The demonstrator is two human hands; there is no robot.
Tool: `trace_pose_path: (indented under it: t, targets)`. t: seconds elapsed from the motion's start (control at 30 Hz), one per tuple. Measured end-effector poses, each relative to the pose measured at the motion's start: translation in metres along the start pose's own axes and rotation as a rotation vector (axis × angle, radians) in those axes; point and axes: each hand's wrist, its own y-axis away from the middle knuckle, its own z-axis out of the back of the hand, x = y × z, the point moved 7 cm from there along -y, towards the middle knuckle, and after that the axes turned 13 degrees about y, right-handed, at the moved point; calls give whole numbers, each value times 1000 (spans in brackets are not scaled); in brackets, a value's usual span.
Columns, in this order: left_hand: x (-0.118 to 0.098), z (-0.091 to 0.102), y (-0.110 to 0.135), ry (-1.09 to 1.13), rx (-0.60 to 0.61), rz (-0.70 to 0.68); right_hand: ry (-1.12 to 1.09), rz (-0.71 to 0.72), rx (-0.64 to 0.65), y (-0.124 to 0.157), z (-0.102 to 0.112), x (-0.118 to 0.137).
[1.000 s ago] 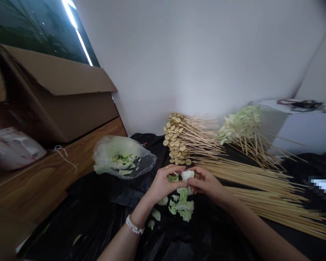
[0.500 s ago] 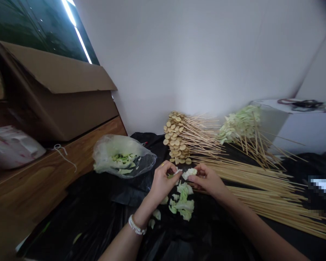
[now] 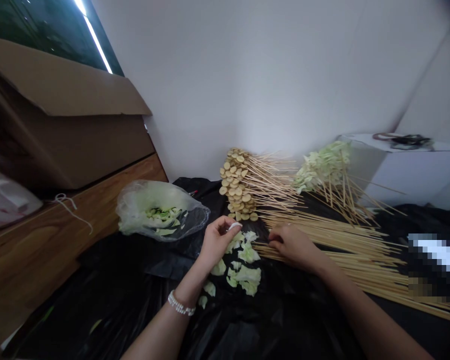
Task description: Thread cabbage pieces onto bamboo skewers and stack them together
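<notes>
My left hand pinches a small white piece of cabbage leaf between its fingertips. Torn cabbage pieces lie scattered just below that hand on a black plastic sheet. My right hand rests with curled fingers on a spread of loose bamboo skewers. I cannot tell whether it grips one. Behind the hands stand skewers threaded with round tan slices and skewers threaded with cabbage.
A clear plastic bag of cabbage leaves lies left of my hands. Further left are a wooden surface and a large cardboard box. A white wall stands behind, and a white box stands at the right.
My right hand has moved right, away from the left hand, and onto the skewers, no longer holding the white cabbage piece. The view has shifted slightly.
</notes>
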Motion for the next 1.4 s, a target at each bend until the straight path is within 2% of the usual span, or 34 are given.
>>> trace_pose_path:
  t: [0.17,0.37,0.5,0.7,0.87,1.03,1.23,1.4]
  targets:
    - [1,-3,1,34,-2,38,158,33,52,1,-9,13]
    - [6,1,0,36,-36,77,197,25,17,1,-6,17]
    - [7,7,-1,-5,-89,72,198,53,38,1,-12,18]
    - [11,7,0,85,-80,100,205,50,18,1,-14,21]
    - [12,7,-1,127,-97,96,225,43,-113,3,2,26]
    - [14,12,-1,98,-152,68,235,111,-243,6,13,34]
    - [15,16,0,127,-201,86,236,-11,-428,15,27,31]
    - [20,11,1,231,-198,148,212,110,-522,22,27,47]
